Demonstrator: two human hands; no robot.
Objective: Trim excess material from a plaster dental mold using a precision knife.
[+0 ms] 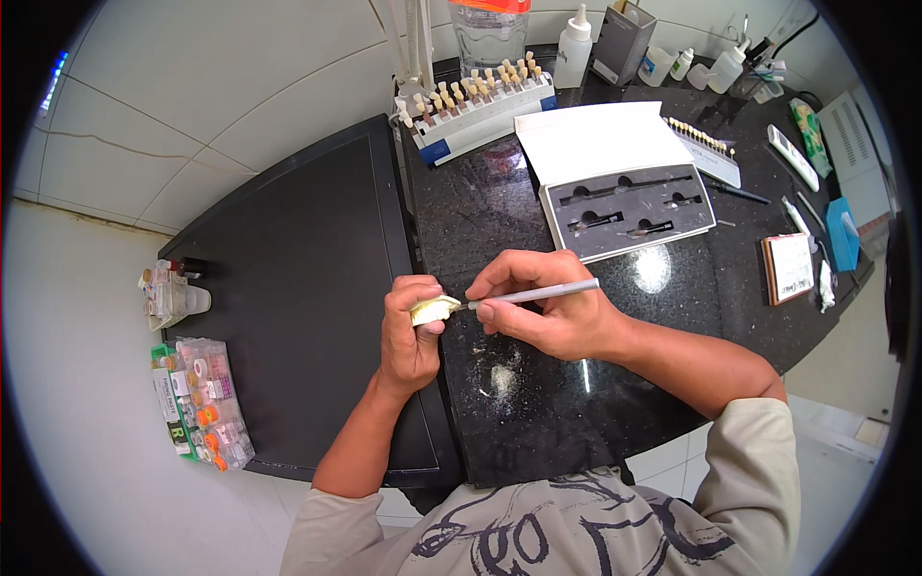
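Pinched between the fingers and thumb of my left hand [413,331] is a small pale-yellow dental cast [434,310], partly covered by the fingers. My right hand [552,305] grips a slim silver craft knife [538,293] like a pen, its handle end pointing right. The knife's dark, thin tip meets the right edge of the cast. Both hands are raised over the black counter [538,403], close to its joint with the dark panel on the left. Below them, pale shavings [501,380] lie scattered on the counter.
Beyond my hands lies an open white case [629,252] with dark foam slots. Tooth shade guides [485,106] stand behind it, alongside bottles [574,48]. A small notepad [789,269] lies at right. Jar-filled plastic boxes [206,403] sit on the left panel [298,288].
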